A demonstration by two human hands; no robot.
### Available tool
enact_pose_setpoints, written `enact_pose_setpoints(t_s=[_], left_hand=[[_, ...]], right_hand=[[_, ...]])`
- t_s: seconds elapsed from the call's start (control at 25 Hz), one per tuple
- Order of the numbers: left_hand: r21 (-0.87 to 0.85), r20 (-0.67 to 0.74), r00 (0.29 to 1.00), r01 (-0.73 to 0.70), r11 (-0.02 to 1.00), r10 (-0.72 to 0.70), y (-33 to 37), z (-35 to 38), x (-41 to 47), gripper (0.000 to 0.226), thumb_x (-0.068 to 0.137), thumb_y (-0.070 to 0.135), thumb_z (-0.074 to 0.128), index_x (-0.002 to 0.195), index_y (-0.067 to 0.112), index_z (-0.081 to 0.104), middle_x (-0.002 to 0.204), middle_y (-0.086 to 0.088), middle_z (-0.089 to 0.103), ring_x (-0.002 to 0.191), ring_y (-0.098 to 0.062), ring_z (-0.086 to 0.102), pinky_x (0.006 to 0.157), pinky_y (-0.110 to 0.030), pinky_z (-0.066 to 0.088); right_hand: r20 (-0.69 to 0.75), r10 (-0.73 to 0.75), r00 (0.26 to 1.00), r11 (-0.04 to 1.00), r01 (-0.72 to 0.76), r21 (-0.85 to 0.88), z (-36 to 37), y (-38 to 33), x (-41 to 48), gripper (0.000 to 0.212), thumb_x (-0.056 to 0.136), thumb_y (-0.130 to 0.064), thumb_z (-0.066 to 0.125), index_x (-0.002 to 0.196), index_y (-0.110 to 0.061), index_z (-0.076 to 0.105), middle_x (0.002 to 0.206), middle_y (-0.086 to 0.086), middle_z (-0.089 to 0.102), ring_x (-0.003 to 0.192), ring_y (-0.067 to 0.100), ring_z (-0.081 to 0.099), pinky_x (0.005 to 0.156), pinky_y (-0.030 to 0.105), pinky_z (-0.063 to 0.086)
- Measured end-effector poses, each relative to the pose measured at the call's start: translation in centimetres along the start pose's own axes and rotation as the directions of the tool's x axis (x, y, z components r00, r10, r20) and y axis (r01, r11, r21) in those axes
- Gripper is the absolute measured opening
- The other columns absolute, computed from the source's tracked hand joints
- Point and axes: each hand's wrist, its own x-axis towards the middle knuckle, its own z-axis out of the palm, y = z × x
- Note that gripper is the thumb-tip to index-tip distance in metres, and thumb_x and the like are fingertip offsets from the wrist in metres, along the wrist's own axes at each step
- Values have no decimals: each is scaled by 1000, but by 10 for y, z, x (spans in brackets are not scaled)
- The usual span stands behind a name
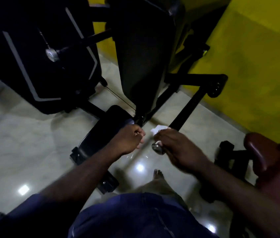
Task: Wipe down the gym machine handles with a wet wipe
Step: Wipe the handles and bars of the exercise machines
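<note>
Low over the glossy floor (33, 143), between a black padded seat (101, 134) and a reddish-brown pad (262, 152), the right hand (175, 146) is curling over a machine handle with a chrome end cap (158, 148), its fingers (163, 133) pressing a crumpled white wet wipe (158, 129) against the bar. Just beside it, the left hand (129, 140) is hanging as a loose fist with nothing visibly in it, while a second chrome-tipped handle (51, 54) is sticking out from the black machine (46, 57) farther back
</note>
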Motion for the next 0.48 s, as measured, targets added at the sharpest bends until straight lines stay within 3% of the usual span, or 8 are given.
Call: enact_pose_setpoints(t_s=[0.16,0.24,0.32,0.4,0.48], left_hand=[[-171,55,997,-37,985,47,-1,-4,-13,25,104,9,42,93,19,63,88,-10,71,58,-16,57,52,-25,42],[-175,39,997,-54,983,62,-4,-7,-20,24,101,8,42,93,19,62,83,-9,67,55,-16,55,51,-27,41],[-129,27,995,-92,987,96,-1,-5,-23,18,99,14,48,91,23,62,83,-11,68,58,-18,58,53,-32,47],[-36,-13,989,-145,989,145,6,-2,-23,8,96,24,57,90,27,62,89,-7,73,70,-21,65,64,-36,54],[38,-48,984,-169,985,170,16,1,-25,6,98,34,59,100,30,62,102,-1,73,89,-20,68,82,-36,55]], right_hand=[[14,27,1000,991,-25,-131,6,-21,-8,24,106,-14,54,122,-2,68,129,11,67,128,24,57,114,34,41],[153,-155,976,937,195,-291,19,-32,-17,28,108,-11,48,119,2,70,130,15,66,134,30,55,119,44,36],[245,-202,948,874,287,-393,17,-30,-21,41,110,-10,32,115,5,69,132,17,65,139,32,50,123,49,30],[153,-148,977,888,199,-413,15,-26,-17,55,112,-14,18,119,7,67,136,18,63,140,33,50,123,47,30],[10,-87,996,887,82,-455,28,-33,-6,48,110,-11,24,124,6,67,136,18,63,135,35,54,120,40,35]])
